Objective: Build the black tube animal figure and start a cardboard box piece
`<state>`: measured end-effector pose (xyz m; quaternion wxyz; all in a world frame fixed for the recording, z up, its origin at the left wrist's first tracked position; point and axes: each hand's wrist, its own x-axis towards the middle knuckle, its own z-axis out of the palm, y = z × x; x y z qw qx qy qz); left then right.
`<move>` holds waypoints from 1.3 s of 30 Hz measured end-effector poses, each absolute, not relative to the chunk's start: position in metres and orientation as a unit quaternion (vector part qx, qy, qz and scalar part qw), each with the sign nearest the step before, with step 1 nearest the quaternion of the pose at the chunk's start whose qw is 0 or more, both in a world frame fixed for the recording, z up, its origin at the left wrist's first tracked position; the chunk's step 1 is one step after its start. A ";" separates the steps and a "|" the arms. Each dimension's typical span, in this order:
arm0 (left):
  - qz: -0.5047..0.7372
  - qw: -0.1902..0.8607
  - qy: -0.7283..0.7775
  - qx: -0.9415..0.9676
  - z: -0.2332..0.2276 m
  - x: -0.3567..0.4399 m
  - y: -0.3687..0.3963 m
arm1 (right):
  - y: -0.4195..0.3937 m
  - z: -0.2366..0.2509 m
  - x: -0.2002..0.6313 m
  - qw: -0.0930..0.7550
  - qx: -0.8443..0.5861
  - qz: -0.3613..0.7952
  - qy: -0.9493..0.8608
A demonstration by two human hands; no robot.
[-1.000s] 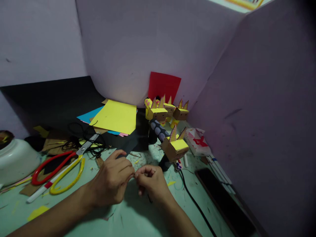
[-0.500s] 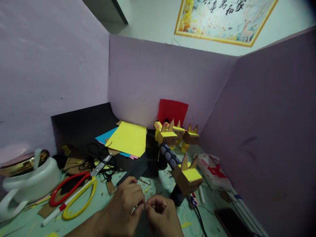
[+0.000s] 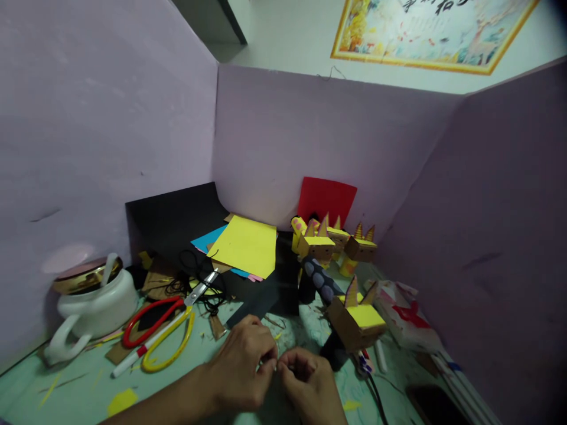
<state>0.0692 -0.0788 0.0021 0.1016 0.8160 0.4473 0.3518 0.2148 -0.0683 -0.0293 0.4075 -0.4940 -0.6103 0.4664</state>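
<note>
My left hand (image 3: pixel 250 360) and my right hand (image 3: pixel 310 383) meet at the front of the table, their fingertips pinched together. Whatever sits between the fingers is too small to make out. Just to the right stands a cardboard animal figure (image 3: pixel 354 330) with a yellow top, pointed ears and a dark spotted body (image 3: pixel 321 277). Left of my hands lie scissors (image 3: pixel 170 351) with one red and one yellow handle, across a white marker (image 3: pixel 128 363). A strip of black paper (image 3: pixel 248 307) lies beyond my left hand.
Yellow paper (image 3: pixel 248 245) tops a stack on black sheets. Several more cardboard figures (image 3: pixel 316 248) stand before red paper (image 3: pixel 325 200). A white lidded mug (image 3: pixel 100 307) is at left, tangled black cord (image 3: pixel 212 298) behind the scissors. At right are a plastic packet (image 3: pixel 407 319) and a dark phone (image 3: pixel 436 404).
The view has swung a little to the left, so everything sits further right in the picture. Both hands keep their pinch, fingertips together.
</note>
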 end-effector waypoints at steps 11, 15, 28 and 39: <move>0.291 0.489 0.499 0.654 0.011 0.060 -0.067 | -0.074 -0.015 0.221 0.393 -0.421 0.359 -0.735; 0.274 0.570 0.504 0.589 0.008 0.059 -0.062 | -0.079 -0.012 0.221 0.420 -0.397 0.340 -0.742; 0.359 0.542 0.493 0.578 0.010 0.058 -0.056 | -0.079 -0.011 0.217 0.481 -0.383 0.334 -0.714; 0.420 0.491 0.518 0.561 -0.011 0.047 -0.044 | -0.080 -0.016 0.211 0.479 -0.365 0.334 -0.725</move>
